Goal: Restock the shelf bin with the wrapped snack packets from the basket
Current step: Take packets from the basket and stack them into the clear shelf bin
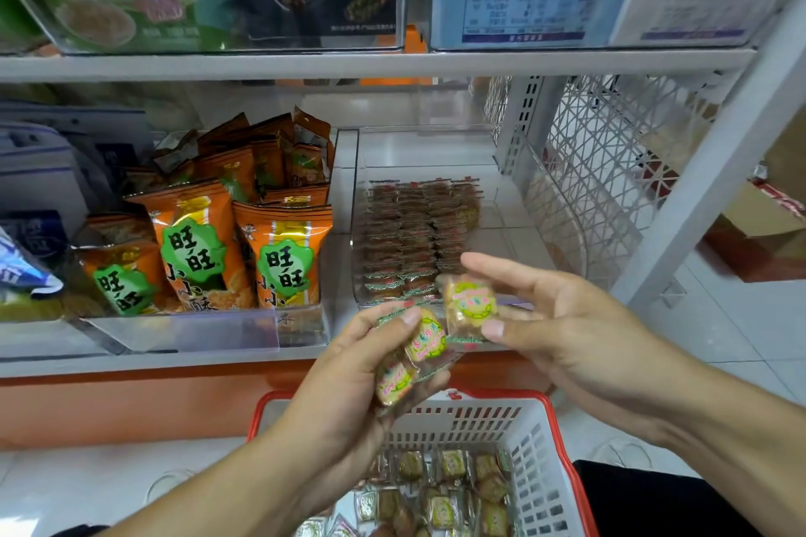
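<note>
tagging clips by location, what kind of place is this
Most likely a small shop's snack aisle: white shelving with clear bins, orange snack bags facing out, and a red-rimmed shopping basket of wrapped packets below.

The shelf bin point(501, 196) sits on the lower shelf point(174, 362), right of centre, with rows of wrapped snack packets point(414, 231) lying in its near half. Just left of it stands a bin of snack bags point(227, 240), upright and packed front to back. Above both, the upper shelf point(375, 63) carries further bins of boxed goods. The basket point(536, 449) rests near, below the shelf bin, with loose packets point(453, 493) in it. Between basket and shelf bin, the left hand point(349, 384) holds two packets point(414, 358); the right hand point(562, 318) pinches one packet point(471, 305) just beside them.
</note>
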Tool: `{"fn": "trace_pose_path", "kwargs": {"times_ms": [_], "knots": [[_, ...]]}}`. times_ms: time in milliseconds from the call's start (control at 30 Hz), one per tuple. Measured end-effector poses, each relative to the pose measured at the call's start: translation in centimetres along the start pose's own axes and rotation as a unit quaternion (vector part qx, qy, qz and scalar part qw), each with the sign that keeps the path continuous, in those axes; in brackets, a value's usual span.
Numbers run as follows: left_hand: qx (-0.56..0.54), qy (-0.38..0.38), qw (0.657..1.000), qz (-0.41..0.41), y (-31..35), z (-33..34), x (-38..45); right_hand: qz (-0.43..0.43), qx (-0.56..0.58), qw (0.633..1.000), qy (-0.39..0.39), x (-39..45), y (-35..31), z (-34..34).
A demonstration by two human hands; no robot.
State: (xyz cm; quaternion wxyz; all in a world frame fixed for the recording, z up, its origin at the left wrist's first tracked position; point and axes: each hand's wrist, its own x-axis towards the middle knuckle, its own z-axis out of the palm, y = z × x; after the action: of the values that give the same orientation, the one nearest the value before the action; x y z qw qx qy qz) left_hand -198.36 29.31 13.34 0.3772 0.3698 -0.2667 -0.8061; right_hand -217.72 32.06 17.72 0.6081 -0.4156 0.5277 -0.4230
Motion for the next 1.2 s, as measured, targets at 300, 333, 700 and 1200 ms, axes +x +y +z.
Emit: {"fn": "trace_pose_path", "kwargs": {"times_ms": [300,333,700,1200], "knots": [[0.029,-0.002,1.0,0.003,-0.2,-0.3,0.1,0.06,-0.077,0.993,-0.068,-0.2,0.2,-0.5],[0.028,-0.004,1.0,0.002,-0.2,-0.4,0.1,0.06,-0.1,0.99,-0.08,-0.2,0.0,-0.7],[0.043,0.003,0.999,-0.003,-0.1,-0.8,-0.1,0.066,0.101,0.991,-0.056,0.9,0.9,-1.4],[0.122,0.046,0.991,0.033,-0.6,-0.6,-0.7,-0.024,-0.111,0.994,-0.005,0.4,3.5,1.2]]}}
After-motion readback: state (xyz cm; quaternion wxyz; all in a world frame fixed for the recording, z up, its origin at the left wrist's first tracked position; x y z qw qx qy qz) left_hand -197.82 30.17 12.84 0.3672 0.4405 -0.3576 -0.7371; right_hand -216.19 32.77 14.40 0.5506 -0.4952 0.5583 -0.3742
